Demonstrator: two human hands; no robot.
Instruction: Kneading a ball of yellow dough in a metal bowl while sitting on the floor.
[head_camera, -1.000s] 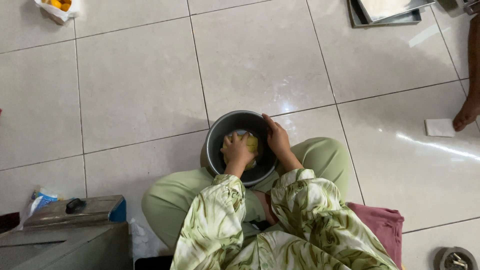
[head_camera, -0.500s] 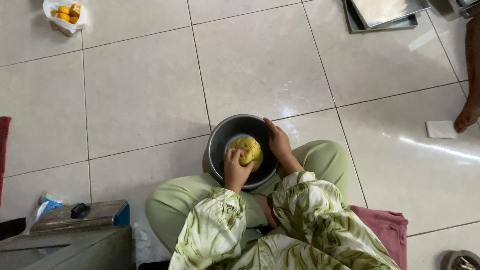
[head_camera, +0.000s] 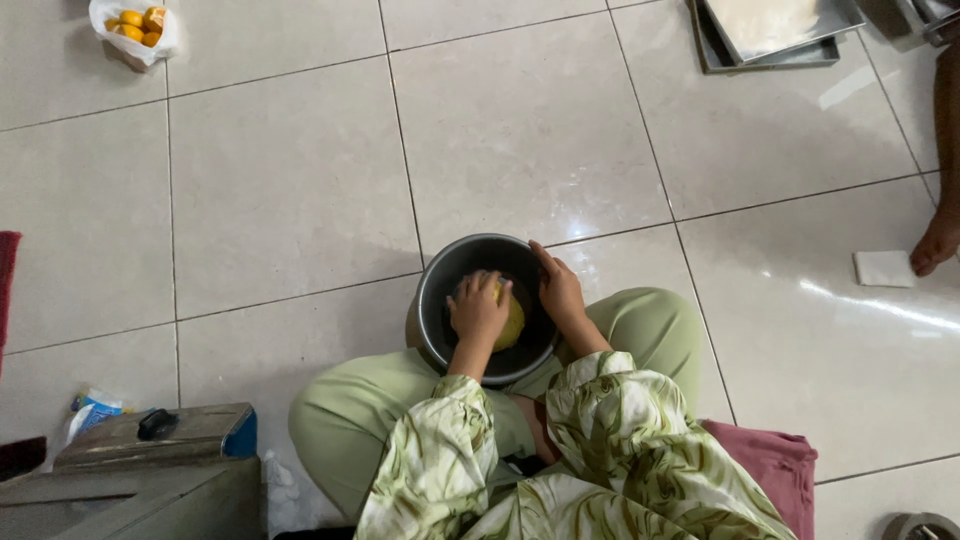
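Observation:
A dark metal bowl (head_camera: 440, 290) sits on the tiled floor between my folded legs in green trousers. Inside it lies a lump of yellow dough (head_camera: 513, 322). My left hand (head_camera: 479, 308) is pressed down on top of the dough, fingers curled over it. My right hand (head_camera: 558, 290) rests on the bowl's right rim, holding it steady. Most of the dough is hidden under my left hand.
A plastic bag of orange fruit (head_camera: 133, 27) lies at the far left. Metal baking trays (head_camera: 765, 35) lie at the far right. Another person's bare foot (head_camera: 936, 243) stands by a white paper square (head_camera: 884, 268). A grey box (head_camera: 160, 440) sits near left, a pink cloth (head_camera: 770, 465) beside my right leg.
My left hand moved forward over the dough, which showed clearly half a second ago and is now mostly covered. The view shifted slightly downward.

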